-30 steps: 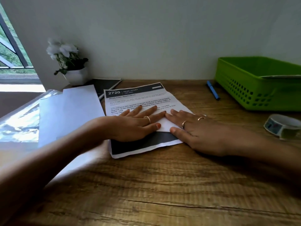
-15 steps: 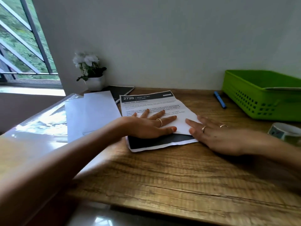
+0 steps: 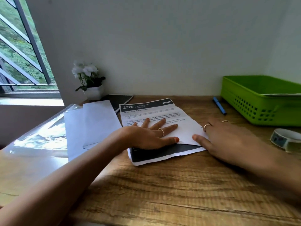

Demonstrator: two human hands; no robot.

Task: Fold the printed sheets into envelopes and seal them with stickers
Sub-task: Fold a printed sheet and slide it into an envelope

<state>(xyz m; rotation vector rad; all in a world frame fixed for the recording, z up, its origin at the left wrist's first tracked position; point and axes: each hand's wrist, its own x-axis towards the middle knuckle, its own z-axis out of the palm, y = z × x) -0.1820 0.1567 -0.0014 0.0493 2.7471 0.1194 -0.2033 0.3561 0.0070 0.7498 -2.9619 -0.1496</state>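
Pressing flat, fingers straight, left hand (image 3: 146, 136) on folded sheet (image 3: 162, 128); right hand (image 3: 228, 141) flat at its 3 o'clock edge, grasping nothing.

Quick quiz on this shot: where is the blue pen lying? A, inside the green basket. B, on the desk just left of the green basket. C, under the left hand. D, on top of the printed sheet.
B: the blue pen lies on the bare wooden desk, just left of the green basket, clear of the printed sheet and both hands.
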